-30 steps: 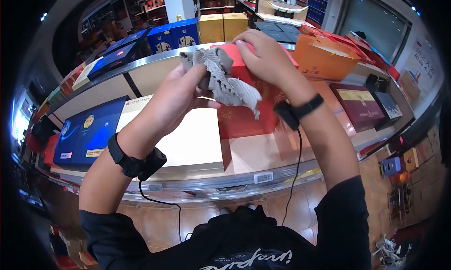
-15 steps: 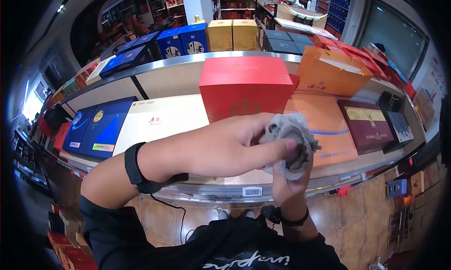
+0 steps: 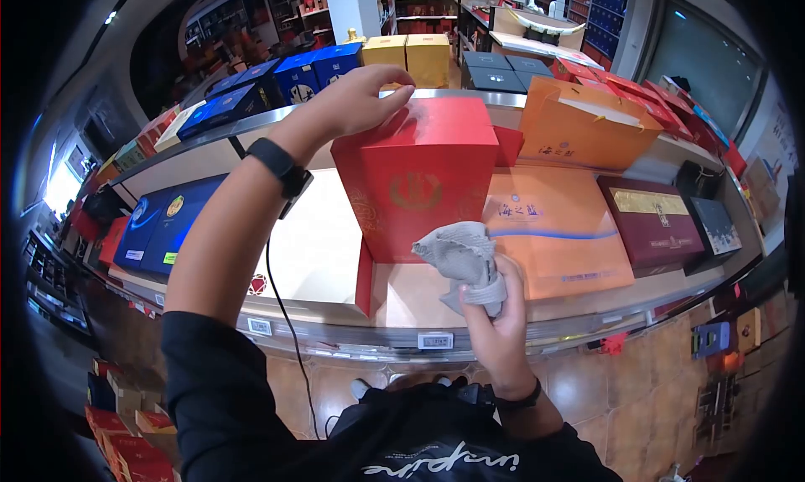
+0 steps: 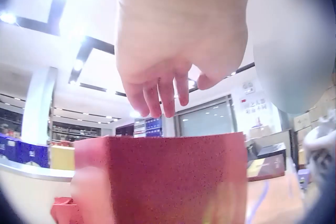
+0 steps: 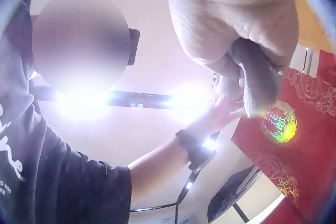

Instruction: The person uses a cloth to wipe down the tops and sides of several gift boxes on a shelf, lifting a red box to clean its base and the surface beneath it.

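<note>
Holding grey cloth pinched in fingers: right hand. Left hand above red box, fingers loosely spread.

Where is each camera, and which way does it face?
Head: worn on the head, facing forward and down at the red box; both arms and black shirt show.
Left wrist: worn there, facing past the left hand at box and ceiling.
Right wrist: worn there, facing up past the right hand to ceiling and left forearm.
All three share the box.
</note>
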Tool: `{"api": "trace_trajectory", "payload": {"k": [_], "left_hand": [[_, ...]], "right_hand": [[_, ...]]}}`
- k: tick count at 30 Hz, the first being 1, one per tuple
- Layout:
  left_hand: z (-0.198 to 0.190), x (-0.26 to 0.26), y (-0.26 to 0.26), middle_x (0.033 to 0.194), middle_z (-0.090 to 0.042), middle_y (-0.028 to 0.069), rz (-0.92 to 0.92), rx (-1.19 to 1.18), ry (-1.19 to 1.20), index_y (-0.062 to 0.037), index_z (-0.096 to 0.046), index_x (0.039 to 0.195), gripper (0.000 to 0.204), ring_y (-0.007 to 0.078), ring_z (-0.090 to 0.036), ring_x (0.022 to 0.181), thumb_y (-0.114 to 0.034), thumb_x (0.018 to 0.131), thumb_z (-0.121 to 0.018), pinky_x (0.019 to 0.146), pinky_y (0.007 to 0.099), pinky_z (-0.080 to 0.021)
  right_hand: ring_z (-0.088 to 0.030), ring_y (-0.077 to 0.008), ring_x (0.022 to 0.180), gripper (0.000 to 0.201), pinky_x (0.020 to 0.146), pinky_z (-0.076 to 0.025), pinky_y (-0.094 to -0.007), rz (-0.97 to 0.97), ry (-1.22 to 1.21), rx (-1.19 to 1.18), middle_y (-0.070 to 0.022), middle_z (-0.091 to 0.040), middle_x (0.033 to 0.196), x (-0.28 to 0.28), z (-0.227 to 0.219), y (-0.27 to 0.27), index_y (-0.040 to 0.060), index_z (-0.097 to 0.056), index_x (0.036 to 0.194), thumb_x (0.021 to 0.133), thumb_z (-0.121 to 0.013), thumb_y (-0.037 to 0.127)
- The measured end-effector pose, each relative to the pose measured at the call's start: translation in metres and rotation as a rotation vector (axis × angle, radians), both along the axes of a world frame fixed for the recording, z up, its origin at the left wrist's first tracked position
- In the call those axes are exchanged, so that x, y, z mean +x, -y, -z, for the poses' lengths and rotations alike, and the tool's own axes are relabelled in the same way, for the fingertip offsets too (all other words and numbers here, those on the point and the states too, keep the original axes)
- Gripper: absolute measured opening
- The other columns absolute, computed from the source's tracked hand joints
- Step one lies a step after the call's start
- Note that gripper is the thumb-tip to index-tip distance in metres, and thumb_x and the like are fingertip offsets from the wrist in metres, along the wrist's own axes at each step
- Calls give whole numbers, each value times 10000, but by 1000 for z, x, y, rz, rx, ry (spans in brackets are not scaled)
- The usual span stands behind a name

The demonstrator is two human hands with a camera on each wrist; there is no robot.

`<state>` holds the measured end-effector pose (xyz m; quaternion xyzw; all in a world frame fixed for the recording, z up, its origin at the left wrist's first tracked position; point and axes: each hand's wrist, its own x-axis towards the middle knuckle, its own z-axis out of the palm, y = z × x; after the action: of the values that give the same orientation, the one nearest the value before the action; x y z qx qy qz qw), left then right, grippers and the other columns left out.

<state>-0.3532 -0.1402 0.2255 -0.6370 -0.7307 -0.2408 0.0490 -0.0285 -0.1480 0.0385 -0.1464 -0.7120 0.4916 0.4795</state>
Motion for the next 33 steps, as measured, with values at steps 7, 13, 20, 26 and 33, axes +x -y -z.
{"api": "trace_trajectory", "payload": {"k": [7,13,20,26,33], "left_hand": [[21,-33,-21,1467,-624,211,66,-170,61,-60,-633,1443,554,356,-575,1385,-462,1071,-547,1177,419,-434],[26,-41,-25,1390,-674,229,136,-238,72,-29,-599,1445,610,373,-631,1305,-503,1094,-446,1128,408,-455],[28,-43,-31,1409,-665,223,116,-273,44,-62,-584,1449,593,386,-618,1326,-504,1082,-434,1127,418,-451],[26,-39,-28,1377,-671,225,110,-255,-2,-63,-586,1393,570,400,-625,1291,-513,1093,-405,1094,429,-465],[38,-54,-38,1401,-671,198,224,-190,-125,-108,-620,1401,578,394,-642,1282,-527,1059,-418,1078,432,-493]], "right_hand": [[-549,-263,1330,540,1126,-452,-379,50,-76,-139,-174,-490,1433,-32,21,-5,-15,-487,1485,990,-702,5],[-564,-259,1326,514,1121,-464,-380,257,-171,-132,-168,-522,1420,-80,14,-11,11,-519,1474,994,-699,-18],[-547,-385,1280,491,1084,-457,-485,930,-21,156,-241,-517,1361,-118,-6,-41,-20,-521,1377,988,-754,169],[-555,-452,1191,552,1033,-467,-506,954,-79,317,-256,-511,1315,-160,-14,-42,4,-524,1360,894,-802,105],[-545,-425,1192,537,1055,-460,-498,586,16,507,-198,-520,1301,-190,-50,21,60,-626,1286,779,-759,-54]]}}
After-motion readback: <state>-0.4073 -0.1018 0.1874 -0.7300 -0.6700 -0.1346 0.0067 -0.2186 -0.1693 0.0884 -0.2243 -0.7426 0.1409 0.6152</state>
